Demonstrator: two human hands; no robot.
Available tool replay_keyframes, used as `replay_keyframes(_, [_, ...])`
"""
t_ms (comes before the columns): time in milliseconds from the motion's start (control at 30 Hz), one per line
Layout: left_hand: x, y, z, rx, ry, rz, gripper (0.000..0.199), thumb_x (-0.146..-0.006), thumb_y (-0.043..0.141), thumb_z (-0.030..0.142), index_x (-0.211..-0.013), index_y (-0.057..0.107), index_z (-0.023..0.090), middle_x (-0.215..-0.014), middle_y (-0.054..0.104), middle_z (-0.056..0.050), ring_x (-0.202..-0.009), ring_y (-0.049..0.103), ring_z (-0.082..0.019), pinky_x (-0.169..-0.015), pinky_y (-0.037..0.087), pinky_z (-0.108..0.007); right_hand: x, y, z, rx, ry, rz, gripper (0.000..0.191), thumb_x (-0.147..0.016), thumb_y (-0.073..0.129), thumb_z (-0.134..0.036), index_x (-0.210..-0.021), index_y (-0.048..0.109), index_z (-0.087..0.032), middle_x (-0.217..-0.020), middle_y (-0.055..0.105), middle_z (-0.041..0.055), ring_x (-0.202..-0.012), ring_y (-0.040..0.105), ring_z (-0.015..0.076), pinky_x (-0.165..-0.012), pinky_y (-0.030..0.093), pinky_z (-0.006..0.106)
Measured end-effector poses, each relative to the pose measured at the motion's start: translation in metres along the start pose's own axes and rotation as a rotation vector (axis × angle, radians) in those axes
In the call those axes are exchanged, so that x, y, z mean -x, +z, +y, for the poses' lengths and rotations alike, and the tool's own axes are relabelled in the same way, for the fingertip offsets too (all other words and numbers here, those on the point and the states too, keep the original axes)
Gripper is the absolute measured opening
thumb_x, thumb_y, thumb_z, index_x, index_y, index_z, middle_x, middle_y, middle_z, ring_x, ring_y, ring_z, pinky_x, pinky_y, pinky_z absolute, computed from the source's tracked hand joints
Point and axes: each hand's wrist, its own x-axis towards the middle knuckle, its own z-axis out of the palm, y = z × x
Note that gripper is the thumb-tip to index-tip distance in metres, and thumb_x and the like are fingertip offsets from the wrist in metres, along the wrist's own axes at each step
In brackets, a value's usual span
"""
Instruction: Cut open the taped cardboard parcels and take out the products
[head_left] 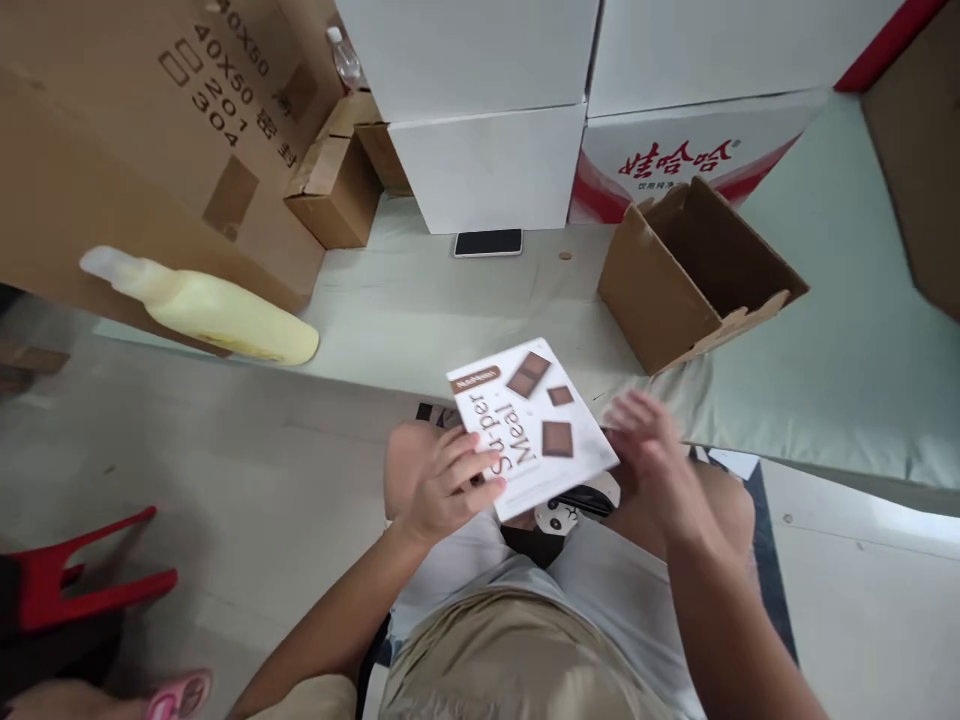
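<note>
A white square carton (534,425), printed "Su-per Meal" with brown chocolate pieces, is held tilted above my lap. My left hand (454,482) grips it at its lower left edge, fingers on the printed face. Just off the carton's right side is my right hand (651,450), smeared by motion, with its fingers stretched out and nothing seen in them. Beneath the carton, a panda-face item (556,517) shows on my lap, partly covered. An uncapped-looking brown cardboard box (660,290) stands open on the table, beyond my right hand.
The pale-green covered table (390,320) carries a phone (488,243), a small coin-like disc (565,256), a pale yellow bottle (225,312) and a small carton (337,190). White boxes (487,170) stack behind, a large cardboard box (150,150) at left. A red stool (90,575) is on the floor.
</note>
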Motion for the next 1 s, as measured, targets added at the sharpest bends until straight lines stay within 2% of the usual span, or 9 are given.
replay_keyframes(100, [0.009, 0.010, 0.002, 0.159, -0.014, -0.073, 0.022, -0.092, 0.072, 0.016, -0.098, 0.072, 0.037, -0.126, 0.074, -0.001, -0.140, 0.062, -0.027, -0.118, 0.053, -0.058, 0.034, 0.025, 0.017, -0.152, 0.335, -0.317, 0.082, -0.087, 0.065, -0.073, -0.155, 0.046, -0.031, -0.159, 0.056, 0.0120, -0.145, 0.056, 0.0367, -0.114, 0.052, 0.058])
replay_keyframes(233, [0.009, 0.018, 0.003, 0.542, -0.454, 0.036, 0.035, -0.105, 0.053, 0.033, -0.140, 0.060, 0.032, -0.155, 0.055, -0.016, -0.144, 0.059, -0.031, -0.109, 0.060, -0.051, 0.052, 0.035, 0.034, -0.208, 0.382, -0.131, 0.085, -0.083, 0.071, -0.070, -0.156, 0.044, -0.035, -0.159, 0.057, 0.0091, -0.147, 0.055, 0.0373, -0.117, 0.051, 0.058])
replay_keyframes(333, [-0.016, 0.013, -0.004, 1.056, -0.589, -0.175, 0.061, -0.107, 0.042, 0.055, -0.163, 0.033, 0.032, -0.154, 0.058, -0.018, -0.138, 0.065, -0.031, -0.104, 0.063, -0.050, 0.031, 0.042, 0.031, -0.146, 0.282, 0.000, 0.081, -0.086, 0.070, -0.065, -0.156, 0.041, -0.036, -0.158, 0.057, 0.0076, -0.145, 0.056, 0.0358, -0.111, 0.055, 0.056])
replay_keyframes(400, [-0.055, 0.002, -0.017, 1.194, -0.511, -0.267, 0.091, -0.096, 0.061, 0.063, -0.169, 0.017, 0.034, -0.157, 0.057, -0.017, -0.140, 0.062, -0.034, -0.107, 0.060, -0.053, -0.008, 0.055, 0.012, -0.145, 0.195, 0.024, 0.079, -0.085, 0.071, -0.062, -0.154, 0.042, -0.037, -0.158, 0.056, 0.0057, -0.142, 0.058, 0.0335, -0.102, 0.060, 0.051])
replay_keyframes(467, [-0.112, -0.014, -0.039, 1.145, -0.499, -0.182, 0.120, -0.081, 0.080, 0.057, -0.170, 0.002, 0.033, -0.161, 0.053, -0.018, -0.132, 0.064, -0.034, -0.101, 0.061, -0.050, -0.066, 0.071, -0.024, -0.167, 0.128, 0.034, 0.077, -0.080, 0.073, -0.060, -0.149, 0.046, -0.039, -0.154, 0.059, 0.0036, -0.131, 0.064, 0.0312, -0.084, 0.064, 0.042])
replay_keyframes(633, [-0.274, -0.059, -0.115, 1.026, -0.782, 0.047, 0.069, -0.093, 0.060, 0.036, -0.158, 0.037, 0.030, -0.132, 0.067, -0.013, -0.080, 0.068, -0.018, -0.067, 0.054, -0.031, -0.225, 0.107, -0.130, -0.160, 0.235, 0.120, 0.037, -0.092, 0.061, -0.044, -0.129, 0.058, -0.038, -0.118, 0.072, 0.0002, -0.087, 0.067, 0.0183, -0.057, 0.051, 0.025])
replay_keyframes(733, [-0.326, -0.071, -0.144, 0.994, -0.908, 0.080, 0.052, -0.097, 0.054, 0.045, -0.145, 0.052, 0.025, -0.124, 0.066, -0.013, -0.077, 0.067, -0.019, -0.066, 0.050, -0.032, -0.280, 0.121, -0.158, -0.174, 0.326, 0.218, 0.030, -0.094, 0.062, -0.048, -0.116, 0.062, -0.027, -0.098, 0.070, 0.0041, -0.080, 0.064, 0.0176, -0.059, 0.051, 0.027])
replay_keyframes(867, [-0.318, -0.071, -0.144, 0.998, -0.897, 0.133, 0.051, -0.102, 0.046, 0.054, -0.141, 0.054, 0.023, -0.120, 0.068, -0.011, -0.083, 0.070, -0.019, -0.068, 0.050, -0.031, -0.278, 0.130, -0.160, -0.168, 0.289, 0.223, 0.033, -0.096, 0.061, -0.048, -0.120, 0.060, -0.026, -0.101, 0.069, 0.0035, -0.086, 0.066, 0.0177, -0.069, 0.056, 0.030])
replay_keyframes(1000, [-0.243, -0.058, -0.128, 1.044, -0.707, 0.315, 0.051, -0.103, 0.033, 0.057, -0.142, 0.049, 0.029, -0.106, 0.071, -0.002, -0.086, 0.069, -0.013, -0.069, 0.052, -0.024, -0.188, 0.090, -0.152, -0.115, -0.099, 0.076, 0.046, -0.095, 0.054, -0.055, -0.133, 0.056, -0.027, -0.122, 0.069, 0.0044, -0.110, 0.069, 0.0238, -0.089, 0.058, 0.042])
